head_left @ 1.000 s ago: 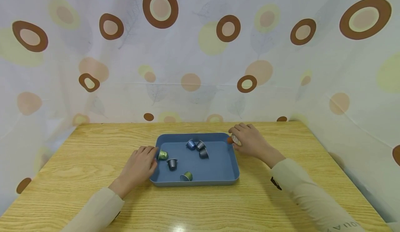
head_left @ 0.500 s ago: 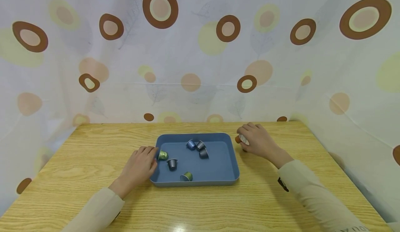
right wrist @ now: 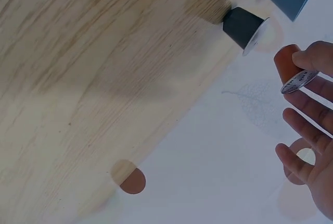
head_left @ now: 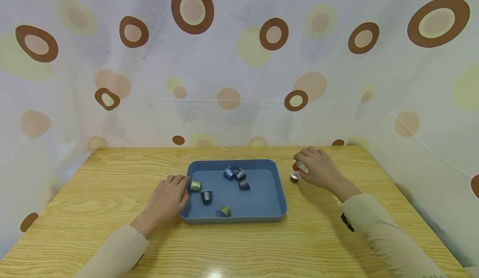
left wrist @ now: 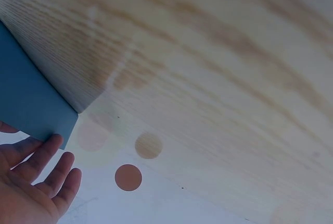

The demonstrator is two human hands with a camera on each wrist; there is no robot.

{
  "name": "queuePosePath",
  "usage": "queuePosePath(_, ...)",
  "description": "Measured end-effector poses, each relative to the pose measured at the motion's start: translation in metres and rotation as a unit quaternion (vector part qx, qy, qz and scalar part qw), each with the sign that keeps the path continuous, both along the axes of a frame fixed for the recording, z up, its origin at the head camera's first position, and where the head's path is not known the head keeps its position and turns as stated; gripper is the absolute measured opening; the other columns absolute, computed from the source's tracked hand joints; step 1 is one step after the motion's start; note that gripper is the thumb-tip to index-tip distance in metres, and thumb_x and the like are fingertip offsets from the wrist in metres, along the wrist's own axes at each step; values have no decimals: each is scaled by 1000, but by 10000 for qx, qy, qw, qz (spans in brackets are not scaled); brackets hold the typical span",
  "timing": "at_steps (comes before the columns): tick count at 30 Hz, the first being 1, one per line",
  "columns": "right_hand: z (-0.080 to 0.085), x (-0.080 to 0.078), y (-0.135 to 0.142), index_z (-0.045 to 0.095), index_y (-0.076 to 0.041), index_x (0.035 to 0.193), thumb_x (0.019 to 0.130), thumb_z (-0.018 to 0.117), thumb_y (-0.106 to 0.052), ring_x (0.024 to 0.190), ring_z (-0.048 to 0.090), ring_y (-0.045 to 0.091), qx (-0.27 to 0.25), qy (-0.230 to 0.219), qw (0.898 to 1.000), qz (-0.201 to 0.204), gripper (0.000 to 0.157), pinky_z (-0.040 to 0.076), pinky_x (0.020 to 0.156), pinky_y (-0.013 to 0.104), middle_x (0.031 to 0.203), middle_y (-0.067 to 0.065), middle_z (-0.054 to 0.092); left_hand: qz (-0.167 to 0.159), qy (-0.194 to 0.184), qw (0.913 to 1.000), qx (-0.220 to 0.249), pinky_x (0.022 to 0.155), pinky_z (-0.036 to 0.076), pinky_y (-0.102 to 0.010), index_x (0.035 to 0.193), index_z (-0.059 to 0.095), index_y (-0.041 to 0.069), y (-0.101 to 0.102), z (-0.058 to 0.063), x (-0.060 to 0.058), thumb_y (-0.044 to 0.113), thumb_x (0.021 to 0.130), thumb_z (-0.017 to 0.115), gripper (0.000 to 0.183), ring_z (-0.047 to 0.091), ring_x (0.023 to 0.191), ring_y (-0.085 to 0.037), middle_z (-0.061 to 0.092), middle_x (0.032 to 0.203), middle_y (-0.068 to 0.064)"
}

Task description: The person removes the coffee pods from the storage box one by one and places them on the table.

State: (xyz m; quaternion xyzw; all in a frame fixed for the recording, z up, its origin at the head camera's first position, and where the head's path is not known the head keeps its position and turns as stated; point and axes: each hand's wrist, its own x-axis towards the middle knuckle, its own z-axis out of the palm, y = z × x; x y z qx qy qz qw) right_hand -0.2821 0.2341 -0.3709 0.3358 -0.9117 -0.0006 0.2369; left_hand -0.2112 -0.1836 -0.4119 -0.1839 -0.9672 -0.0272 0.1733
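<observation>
Now the right hand (head_left: 318, 170) has carried an orange coffee capsule (right wrist: 286, 63) rightward from the blue tray (head_left: 258, 201) at the frame's lower centre. That leaves the orange capsule outside the tray, over the desk (head_left: 239, 251), near a dark capsule (head_left: 295, 176) standing foil-up; six capsules (head_left: 240, 174) lie inside. Its grip pinches the orange one, the sleeved arm (head_left: 389, 236) reaching from lower right. The left hand (head_left: 166, 194) keeps an unclenched grip, fingertips touching the tray's left edge.

Your head view is bright and fairly sharp, with glare low on the tabletop (head_left: 243, 246) and a soft shadow beneath your right sleeve (head_left: 381, 228); both wrist views look dimmer (the left one hazy, too).
</observation>
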Motion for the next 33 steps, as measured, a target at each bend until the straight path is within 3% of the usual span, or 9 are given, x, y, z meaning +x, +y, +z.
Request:
queuePosePath(20, -14, 3, 23, 65, -10, 100, 71, 76, -18, 86, 54, 25, 218, -292, 9981, -490, 32, 47, 69, 43, 93, 5, 61, 3, 121, 9999, -67, 87, 46, -43, 120, 57, 2, -1, -4, -1, 17, 86, 55, 36, 54, 105, -29, 60, 113, -11)
queuePosePath(33, -25, 3, 29, 65, -9, 102, 73, 74, -21, 91, 55, 28, 324, -588, 9955, -668, 33, 48, 70, 47, 95, 7, 61, -73, 169, 9998, -45, 87, 46, -43, 119, 57, 2, -1, -2, 0, 17, 86, 56, 37, 54, 104, -29, 60, 112, -11)
